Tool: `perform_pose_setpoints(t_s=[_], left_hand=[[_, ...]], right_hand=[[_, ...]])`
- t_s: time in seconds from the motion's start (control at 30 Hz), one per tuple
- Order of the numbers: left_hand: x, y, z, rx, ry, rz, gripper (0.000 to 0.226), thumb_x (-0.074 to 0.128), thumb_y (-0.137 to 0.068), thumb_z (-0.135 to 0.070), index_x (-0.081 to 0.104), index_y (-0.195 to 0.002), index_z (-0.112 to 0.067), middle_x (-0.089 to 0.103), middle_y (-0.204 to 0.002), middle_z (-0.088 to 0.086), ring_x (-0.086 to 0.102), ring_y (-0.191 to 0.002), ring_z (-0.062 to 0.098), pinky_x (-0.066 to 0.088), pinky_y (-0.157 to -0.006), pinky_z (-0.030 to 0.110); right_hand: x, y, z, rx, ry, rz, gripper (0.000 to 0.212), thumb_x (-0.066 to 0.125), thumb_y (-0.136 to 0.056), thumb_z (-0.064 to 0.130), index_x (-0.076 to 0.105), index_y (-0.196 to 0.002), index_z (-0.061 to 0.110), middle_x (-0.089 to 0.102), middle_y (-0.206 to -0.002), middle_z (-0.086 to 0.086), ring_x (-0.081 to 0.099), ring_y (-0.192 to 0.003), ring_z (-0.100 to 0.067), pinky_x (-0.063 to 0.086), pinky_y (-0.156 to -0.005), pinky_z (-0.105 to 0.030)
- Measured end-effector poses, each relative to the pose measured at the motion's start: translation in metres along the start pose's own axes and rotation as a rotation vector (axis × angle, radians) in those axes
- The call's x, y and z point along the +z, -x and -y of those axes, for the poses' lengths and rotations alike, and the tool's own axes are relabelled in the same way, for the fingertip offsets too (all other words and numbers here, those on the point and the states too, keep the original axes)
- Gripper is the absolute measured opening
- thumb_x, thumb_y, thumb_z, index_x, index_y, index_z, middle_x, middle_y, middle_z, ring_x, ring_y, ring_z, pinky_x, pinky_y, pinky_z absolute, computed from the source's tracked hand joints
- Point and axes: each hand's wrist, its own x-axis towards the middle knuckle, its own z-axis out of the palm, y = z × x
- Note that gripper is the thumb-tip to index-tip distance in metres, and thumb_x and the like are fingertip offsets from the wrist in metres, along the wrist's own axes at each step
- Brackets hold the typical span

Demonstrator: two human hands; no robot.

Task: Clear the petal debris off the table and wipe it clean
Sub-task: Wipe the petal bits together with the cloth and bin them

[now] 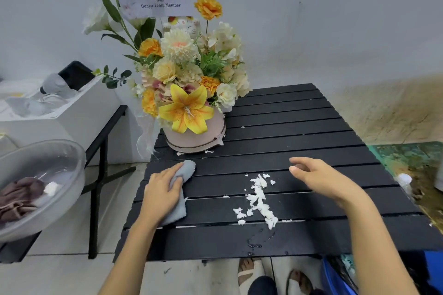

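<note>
White petal debris (257,199) lies in a loose line across the middle slats of the black slatted table (299,132). A few stray bits (208,151) sit by the base of the flower box. My left hand (160,189) presses a folded grey cloth (181,195) flat on the table's left side. My right hand (314,177) hovers just right of the debris, fingers loosely spread and holding nothing. Small water drops (255,244) dot the near slat.
A pink round box of orange, yellow and cream flowers (191,103) with a card stands at the table's far left corner. A clear basin (36,189) with brown cloth sits on a side stand at left. A blue bin (335,278) and my feet are below.
</note>
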Motion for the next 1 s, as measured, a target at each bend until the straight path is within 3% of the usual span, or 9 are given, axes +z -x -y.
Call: perform_pose_setpoints(t_s=[0.07,0.13,0.2,0.43,0.5,0.6,0.7,0.83,1.0], left_hand=[[0.010,0.010,0.002,0.007,-0.008,0.028,0.046,0.042,-0.096,-0.016,0.042,-0.140,-0.027,0.048,-0.142,0.001,0.040,-0.131,0.024,0.033,-0.108,0.043],[0.024,0.014,-0.012,0.039,0.035,0.044,0.049,0.040,-0.097,-0.011,0.036,-0.144,-0.023,0.032,-0.152,0.004,0.023,-0.143,0.022,0.018,-0.117,0.035],[0.042,0.019,-0.036,0.068,0.081,0.060,0.051,0.038,-0.096,-0.008,0.033,-0.145,-0.021,0.024,-0.156,0.005,0.017,-0.145,0.019,0.011,-0.116,0.026],[0.082,0.029,-0.116,0.130,0.245,0.160,0.054,0.033,-0.094,0.003,0.036,-0.144,-0.016,0.031,-0.153,0.005,0.025,-0.143,0.020,0.019,-0.117,0.029],[0.065,0.032,-0.115,0.027,0.411,0.071,0.049,0.035,-0.095,0.003,0.041,-0.141,-0.014,0.039,-0.148,0.003,0.034,-0.138,0.017,0.022,-0.113,0.022],[0.037,0.052,-0.092,-0.117,0.429,-0.087,0.048,0.037,-0.096,0.000,0.043,-0.140,-0.018,0.044,-0.145,-0.003,0.039,-0.133,0.012,0.023,-0.104,0.013],[0.037,0.090,-0.084,-0.185,0.341,-0.122,0.049,0.034,-0.092,0.005,0.044,-0.137,-0.013,0.048,-0.139,0.002,0.043,-0.126,0.018,0.029,-0.101,0.019],[0.070,0.115,-0.119,-0.182,0.202,-0.209,0.055,0.036,-0.086,0.012,0.039,-0.137,-0.008,0.045,-0.135,0.007,0.038,-0.125,0.032,0.032,-0.108,0.040],[0.114,0.108,-0.194,-0.306,0.205,-0.185,0.063,0.045,-0.082,0.007,0.032,-0.139,-0.014,0.034,-0.143,0.005,0.023,-0.138,0.034,0.025,-0.114,0.040]], right_hand=[[0.003,0.001,0.002,-0.007,-0.003,0.011,0.044,0.045,-0.097,0.031,0.041,-0.140,0.024,0.047,-0.139,0.000,0.044,-0.126,-0.018,0.035,-0.106,-0.032],[0.007,0.001,0.004,-0.016,0.000,0.018,0.044,0.045,-0.097,0.031,0.041,-0.140,0.024,0.048,-0.138,0.000,0.045,-0.125,-0.017,0.035,-0.106,-0.032],[0.011,0.001,0.006,-0.023,-0.004,0.030,0.044,0.045,-0.097,0.031,0.041,-0.140,0.023,0.048,-0.138,0.000,0.045,-0.126,-0.017,0.035,-0.107,-0.032],[0.010,0.000,0.009,-0.016,-0.032,0.017,0.044,0.045,-0.097,0.030,0.042,-0.140,0.022,0.048,-0.138,-0.001,0.045,-0.125,-0.018,0.035,-0.105,-0.032],[0.009,0.004,0.005,-0.014,-0.064,0.002,0.043,0.045,-0.097,0.029,0.043,-0.139,0.021,0.048,-0.138,-0.001,0.046,-0.121,-0.016,0.034,-0.102,-0.029],[0.008,0.011,0.003,-0.018,-0.072,0.011,0.043,0.045,-0.097,0.028,0.042,-0.139,0.021,0.047,-0.140,-0.001,0.045,-0.124,-0.017,0.032,-0.099,-0.027],[0.005,0.020,0.002,-0.021,-0.046,0.026,0.044,0.044,-0.098,0.028,0.041,-0.141,0.020,0.046,-0.142,-0.002,0.043,-0.130,-0.019,0.031,-0.106,-0.031],[-0.002,0.035,-0.010,-0.010,0.012,0.039,0.044,0.043,-0.098,0.031,0.041,-0.141,0.021,0.045,-0.143,-0.003,0.042,-0.132,-0.020,0.031,-0.112,-0.037],[-0.028,0.044,-0.031,0.027,-0.027,-0.064,0.044,0.042,-0.098,0.031,0.040,-0.141,0.022,0.045,-0.142,-0.002,0.043,-0.130,-0.020,0.034,-0.099,-0.031]])
